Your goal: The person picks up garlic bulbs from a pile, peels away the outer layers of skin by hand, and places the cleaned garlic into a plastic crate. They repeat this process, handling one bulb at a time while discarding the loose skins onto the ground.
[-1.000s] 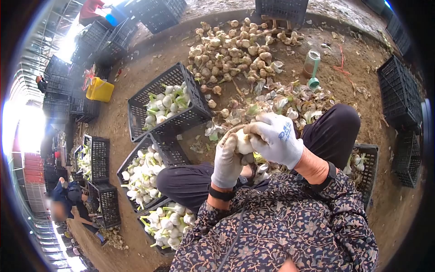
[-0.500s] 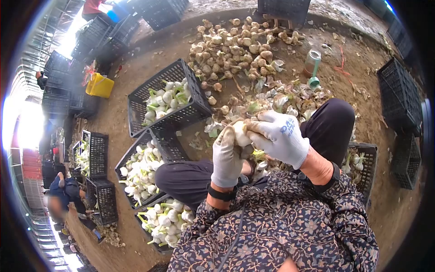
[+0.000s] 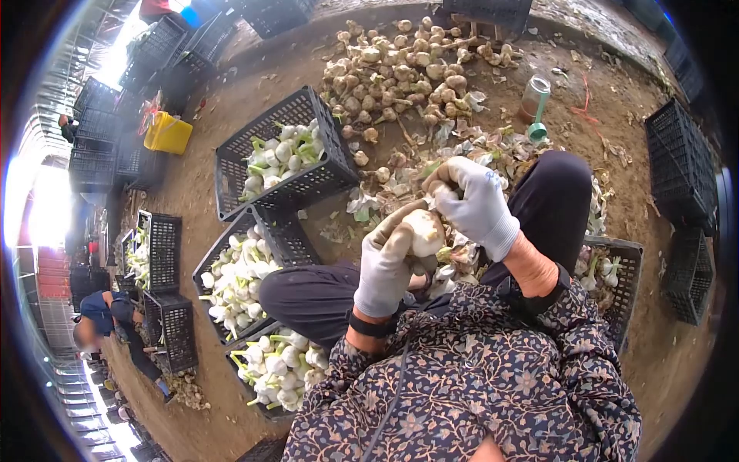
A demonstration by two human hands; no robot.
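Observation:
In my left hand [image 3: 386,266], gloved in white with a soiled palm, a pale garlic bulb [image 3: 424,232] is held by the fingers. Just above and to the right of the bulb, my right hand [image 3: 473,202] has its gloved fingers curled together; whatever they pinch is hidden. Both hands are over my lap, between my bent knees. Loose garlic skins [image 3: 493,154] lie on the ground beyond them. Farther out is a heap of unpeeled garlic [image 3: 400,73].
Black crates of white garlic stand at left: one upper [image 3: 342,173], one middle [image 3: 289,239], one lower [image 3: 250,393]. Another crate [image 3: 627,289] is by my right side. A jar [image 3: 535,98] and a yellow container [image 3: 168,133] stand farther off. A co-worker [image 3: 100,314] bends at far left.
My right hand has moved up off the bulb and its fingers have curled. The bulb now shows more fully in my left hand. The co-worker at left has shifted posture.

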